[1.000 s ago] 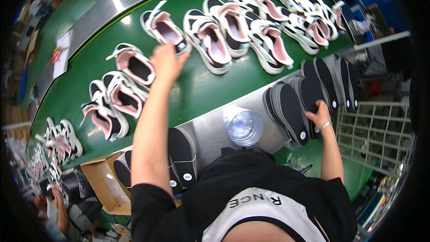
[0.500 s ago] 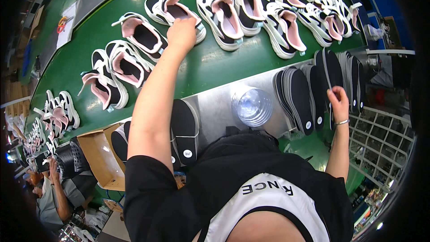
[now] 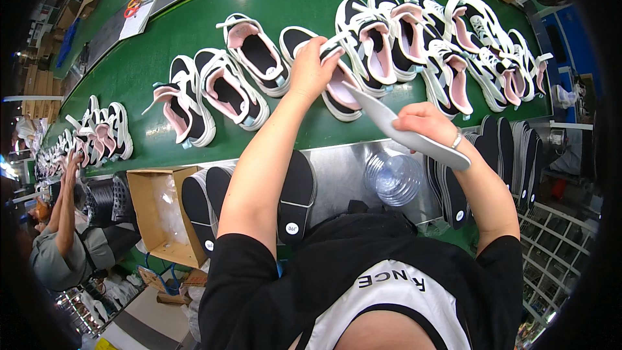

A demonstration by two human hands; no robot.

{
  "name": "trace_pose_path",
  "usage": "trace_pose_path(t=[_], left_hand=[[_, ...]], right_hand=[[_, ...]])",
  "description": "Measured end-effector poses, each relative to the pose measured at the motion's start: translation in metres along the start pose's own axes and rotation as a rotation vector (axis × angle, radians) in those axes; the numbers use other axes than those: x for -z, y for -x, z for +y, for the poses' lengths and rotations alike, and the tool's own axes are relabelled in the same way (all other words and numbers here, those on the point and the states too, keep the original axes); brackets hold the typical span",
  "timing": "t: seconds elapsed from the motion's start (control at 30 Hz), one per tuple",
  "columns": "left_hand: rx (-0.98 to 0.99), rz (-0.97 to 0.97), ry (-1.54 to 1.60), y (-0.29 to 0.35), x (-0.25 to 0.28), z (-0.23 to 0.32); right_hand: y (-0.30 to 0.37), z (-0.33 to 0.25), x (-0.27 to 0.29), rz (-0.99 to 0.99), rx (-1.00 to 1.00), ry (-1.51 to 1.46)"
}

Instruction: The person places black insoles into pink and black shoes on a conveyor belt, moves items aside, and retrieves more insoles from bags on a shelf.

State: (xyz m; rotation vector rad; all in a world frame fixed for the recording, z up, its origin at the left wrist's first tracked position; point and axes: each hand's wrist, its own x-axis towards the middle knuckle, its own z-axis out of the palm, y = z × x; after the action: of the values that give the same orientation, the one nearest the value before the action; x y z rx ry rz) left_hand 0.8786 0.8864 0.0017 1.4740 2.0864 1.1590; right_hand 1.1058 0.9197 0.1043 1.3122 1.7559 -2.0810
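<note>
My left hand is closed on the tongue of a white-and-black sneaker with pink lining, which stands on the green bench. In my right hand is a thin grey insole, gripped near its middle between thumb and fingers. The insole slants, its far tip at the sneaker's opening; whether that tip is inside I cannot tell. Left of this sneaker stands another sneaker with a dark inside, and several more crowd close on the right.
Stacked black insoles lie along the near metal ledge, with further stacks at right. A clear plastic container sits between them. At left are an open cardboard box and a co-worker's arms. Orange-handled scissors rest on paper.
My right hand has brought an insole from the right-hand stacks up to the sneaker. My left hand has moved from inside the shoe's collar to its tongue. The view has shifted.
</note>
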Motion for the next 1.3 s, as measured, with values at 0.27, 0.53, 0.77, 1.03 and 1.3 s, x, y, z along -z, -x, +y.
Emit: trace_pose_path(t=[0.27, 0.53, 0.77, 1.03, 1.3], left_hand=[[0.379, -0.127, 0.554, 0.014, -0.007, 0.004], [0.444, -0.026, 0.360, 0.028, 0.000, 0.015], [0.416, 0.029, 0.240, 0.033, -0.013, 0.023], [0.415, 0.131, 0.112, 0.038, -0.023, 0.005], [0.386, 0.132, 0.158, 0.040, -0.022, 0.010]], right_hand=[[-0.060, -0.015, -0.016, 0.029, 0.057, 0.950], [-0.067, -0.021, -0.023, -0.011, -0.073, 0.956], [-0.097, 0.030, -0.050, 0.276, 0.338, 1.497], [-0.033, -0.002, -0.046, 0.119, -0.029, 1.542], [-0.076, 0.006, -0.055, 0.083, 0.197, 1.464]])
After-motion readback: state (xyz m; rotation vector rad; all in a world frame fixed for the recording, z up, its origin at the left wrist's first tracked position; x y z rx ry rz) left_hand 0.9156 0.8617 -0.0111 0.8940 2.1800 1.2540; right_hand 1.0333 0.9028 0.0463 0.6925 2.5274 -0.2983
